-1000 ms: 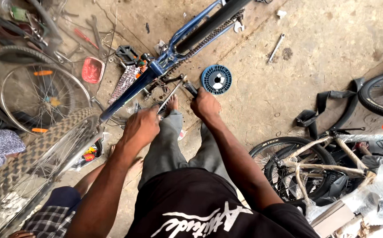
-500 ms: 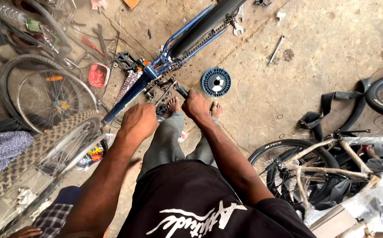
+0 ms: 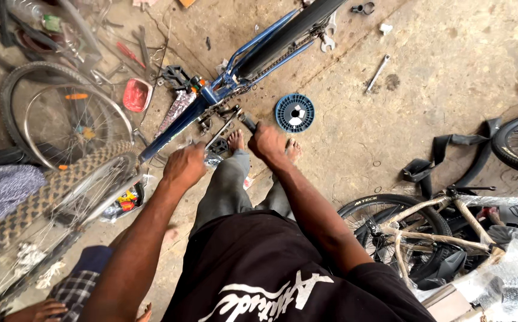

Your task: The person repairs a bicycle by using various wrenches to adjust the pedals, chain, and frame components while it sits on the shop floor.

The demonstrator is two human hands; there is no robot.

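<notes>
You stand over a blue bicycle frame [image 3: 178,128] laid across the concrete floor [image 3: 450,71] of a repair yard, both arms stretched down to its bottom-bracket area, bare feet planted just beneath. Your right hand [image 3: 269,143] is clenched around the dark grip of a tool handle [image 3: 248,122] that runs up toward the crank parts [image 3: 220,113] below the frame's junction; the fingers are wrapped fully round it, none spread. Your left hand [image 3: 185,166] hangs beside the frame with its fingers curled into a loose fist, touching or just over a shiny crumpled wrapper [image 3: 212,158]; whether it grips anything, the view does not show. The work in hand appears to be loosening or tightening a fitting at the crank, and by the look of it the next move calls for a steady lever on that handle while the other hand braces the frame so it does not slide. A blue ribbed spool [image 3: 294,112] lies on the floor just beside your right hand, a spanner [image 3: 377,73] well apart beyond it. A red dish [image 3: 137,95] and a loose spoked wheel [image 3: 62,119] lie to the left, a knobbly tyre [image 3: 38,197] nearer you, and a pale bicycle frame [image 3: 444,223] wrapped partly in clear plastic at lower right.
</notes>
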